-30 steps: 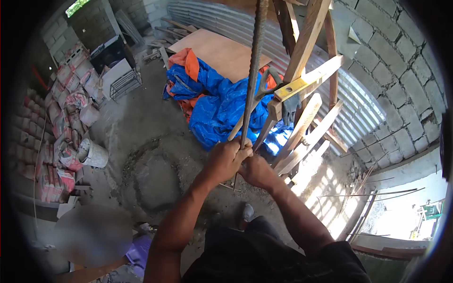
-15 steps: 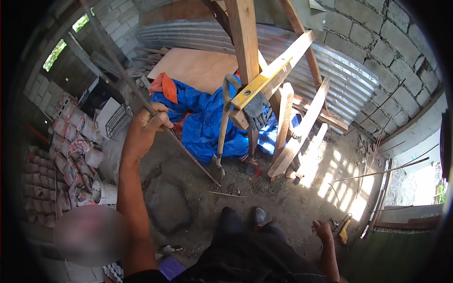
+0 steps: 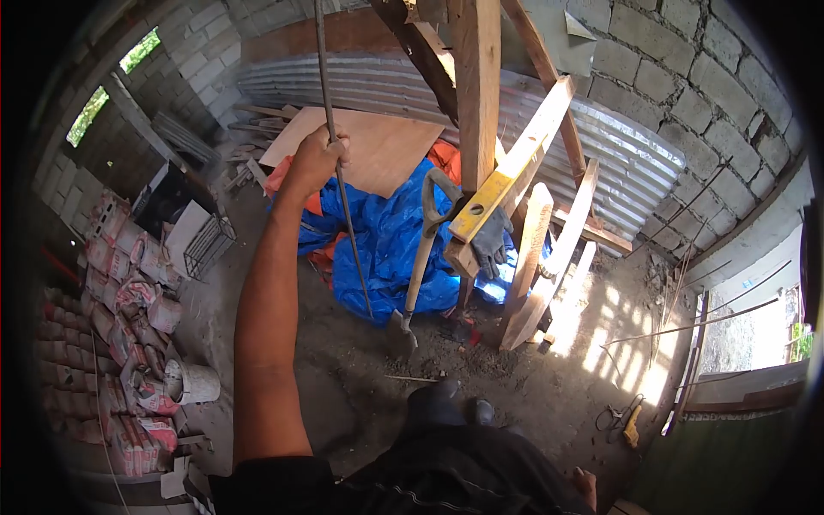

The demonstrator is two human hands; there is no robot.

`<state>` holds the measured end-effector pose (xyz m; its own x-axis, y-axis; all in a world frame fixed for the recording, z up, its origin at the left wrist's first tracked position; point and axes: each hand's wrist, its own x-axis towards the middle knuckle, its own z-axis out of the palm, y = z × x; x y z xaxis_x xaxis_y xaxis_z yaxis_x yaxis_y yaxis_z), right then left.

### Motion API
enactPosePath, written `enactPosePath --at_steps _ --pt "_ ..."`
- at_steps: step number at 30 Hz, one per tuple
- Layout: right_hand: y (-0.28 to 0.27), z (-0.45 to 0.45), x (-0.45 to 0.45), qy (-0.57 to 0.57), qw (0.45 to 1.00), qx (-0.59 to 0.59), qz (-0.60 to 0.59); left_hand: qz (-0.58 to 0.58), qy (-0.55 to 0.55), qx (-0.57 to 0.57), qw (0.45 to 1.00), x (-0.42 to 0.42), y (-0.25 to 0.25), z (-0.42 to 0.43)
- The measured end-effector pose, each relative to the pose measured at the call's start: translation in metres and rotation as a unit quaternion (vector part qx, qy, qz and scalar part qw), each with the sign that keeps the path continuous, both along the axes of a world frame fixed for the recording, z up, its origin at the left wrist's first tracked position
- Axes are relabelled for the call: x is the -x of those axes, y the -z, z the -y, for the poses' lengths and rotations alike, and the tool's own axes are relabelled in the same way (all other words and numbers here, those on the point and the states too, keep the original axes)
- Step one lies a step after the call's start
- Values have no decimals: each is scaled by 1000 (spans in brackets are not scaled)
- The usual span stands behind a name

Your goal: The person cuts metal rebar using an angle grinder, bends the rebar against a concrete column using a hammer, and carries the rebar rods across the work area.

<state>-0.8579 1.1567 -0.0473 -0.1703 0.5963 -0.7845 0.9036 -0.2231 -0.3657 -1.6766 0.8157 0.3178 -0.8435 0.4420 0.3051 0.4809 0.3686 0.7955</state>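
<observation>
My left hand point(image 3: 319, 161) is closed around a long thin metal rod point(image 3: 353, 232), which stands nearly upright before me. Its lower end comes down in front of a crumpled blue tarp point(image 3: 382, 232) with orange patches. At the bottom right, only a small part of my right hand point(image 3: 585, 482) shows beside my dark clothing, and its fingers are mostly hidden. A shovel point(image 3: 418, 266) leans by the timber frame, blade down on the dirt. On the frame's beam lie a yellow spirit level point(image 3: 481, 206) and a dark glove point(image 3: 491, 243).
Stacked cement bags point(image 3: 112, 257) and a white bucket point(image 3: 193, 383) stand at left. Corrugated metal sheets point(image 3: 635, 163) lean on the block wall behind a plywood sheet point(image 3: 390, 142). Angled timbers point(image 3: 549, 266) stand right of centre. A yellow-handled tool point(image 3: 633, 427) lies on the ground.
My left hand has moved up and to the right, swinging the rod from a slant to nearly upright. My right hand has drawn down towards my body. The view has shifted slightly.
</observation>
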Motion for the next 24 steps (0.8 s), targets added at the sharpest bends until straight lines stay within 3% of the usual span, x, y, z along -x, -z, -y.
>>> enactPosePath --at_steps 2,8,10,12,13,14,15,16,18,19,21,23,24 --pt "10 13 -9 -123 988 -81 56 14 -3 36 999 15 -1 -6" --pt "13 59 30 -65 997 -44 20 67 95 104 988 65 154 -29" --pt "13 63 47 150 983 90 -48 80 104 87 988 69 193 -31" --pt "-17 67 70 68 997 37 -16 45 100 59 992 95 233 -47" --pt "0 64 53 57 998 38 9 61 111 60 990 109 245 -54" --pt "-26 68 61 95 995 27 14 33 128 108 985 112 242 -62" --pt "-33 70 57 89 996 3 26 99 109 115 982 120 246 -73" --pt "-66 69 72 13 994 -53 92 106 129 135 977 138 260 -80" --pt "-32 77 30 -129 971 -181 87 127 169 145 967 138 259 -102" --pt "-38 87 25 -108 974 -176 97 134 201 154 958 134 251 -111" --pt "-52 94 33 203 977 -33 63 181 200 182 946 112 229 -128" --pt "-47 117 22 225 972 -25 61 220 187 213 933 102 221 -139" --pt "-43 130 19 236 970 -22 54 264 202 172 928 100 225 -138"
